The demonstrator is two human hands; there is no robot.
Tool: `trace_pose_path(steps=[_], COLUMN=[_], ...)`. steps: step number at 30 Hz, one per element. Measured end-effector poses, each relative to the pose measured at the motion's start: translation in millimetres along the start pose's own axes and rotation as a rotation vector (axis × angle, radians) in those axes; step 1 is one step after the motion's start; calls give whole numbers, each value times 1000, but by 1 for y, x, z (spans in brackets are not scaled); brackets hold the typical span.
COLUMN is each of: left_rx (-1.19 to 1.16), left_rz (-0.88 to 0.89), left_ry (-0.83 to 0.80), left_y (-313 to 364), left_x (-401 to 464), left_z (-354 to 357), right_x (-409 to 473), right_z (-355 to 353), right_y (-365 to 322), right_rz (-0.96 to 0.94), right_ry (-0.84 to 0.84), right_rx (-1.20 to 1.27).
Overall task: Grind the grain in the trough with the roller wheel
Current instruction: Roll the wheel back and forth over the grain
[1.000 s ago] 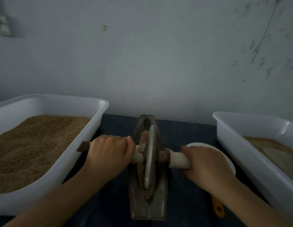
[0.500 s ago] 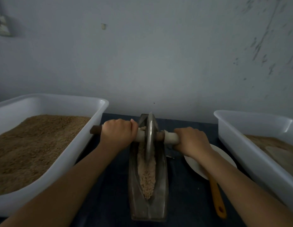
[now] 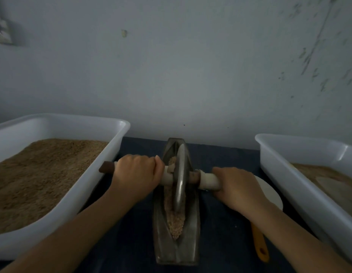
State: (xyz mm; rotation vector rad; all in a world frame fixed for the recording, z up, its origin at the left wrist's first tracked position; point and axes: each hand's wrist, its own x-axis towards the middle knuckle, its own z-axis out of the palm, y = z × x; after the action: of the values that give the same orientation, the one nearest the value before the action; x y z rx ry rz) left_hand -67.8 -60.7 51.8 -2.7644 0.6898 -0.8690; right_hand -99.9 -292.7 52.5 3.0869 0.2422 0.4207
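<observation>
A narrow metal trough [image 3: 177, 247] lies lengthwise on the dark table [image 3: 131, 243], running from the table's near edge toward its far edge at the wall. Brown grain [image 3: 176, 227] fills its groove, heaped toward the near end. The roller wheel [image 3: 180, 180], a thin metal disc, stands upright in the groove around the trough's middle, its rim down in the grain. A pale axle handle [image 3: 209, 181] passes through the disc and sticks out to both sides. The left hand [image 3: 135, 178] wraps its grip around the handle's left part, fingers curled over the top, with a dark end cap showing beyond the knuckles. The right hand [image 3: 238, 188] clenches the right part in the same way. A white tub [image 3: 104, 174] of brown meal sits at the table's left edge, another white tub [image 3: 289, 174] at the right edge. A white plate [image 3: 269, 194] lies under the right wrist, and an orange handle [image 3: 259, 245] lies just beside it nearer the front.
</observation>
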Motion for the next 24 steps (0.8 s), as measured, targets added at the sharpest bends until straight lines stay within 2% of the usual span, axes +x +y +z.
trace_pose_path(steps=[4,8,10,11,13,17,24], left_rx=[-217,-240,-105,17,189,238,276], left_rz=[-30,-81,76,131,135,79,-13], left_ry=[200,240,109,-8,-109,-55,-129], left_y=[4,4,4,2,-2,-3,-16], left_x=[-19,-22,-19,-15,-7,19,58], left_z=[-15,-18,-17,-13,0,8,35], right_x=[-30,-34,-25,-19,-5,25,66], right_z=[-9,-15,-15,-14,-10,0,2], right_y=[-5,-7,-7,-6,-3,4,8], right_rz=[-18,-38,-28,-22,4,57,71], right_ry=[39,27,-11,-22,-50,-72,-2], right_rx=[24,13,7,-3,6,8,-48])
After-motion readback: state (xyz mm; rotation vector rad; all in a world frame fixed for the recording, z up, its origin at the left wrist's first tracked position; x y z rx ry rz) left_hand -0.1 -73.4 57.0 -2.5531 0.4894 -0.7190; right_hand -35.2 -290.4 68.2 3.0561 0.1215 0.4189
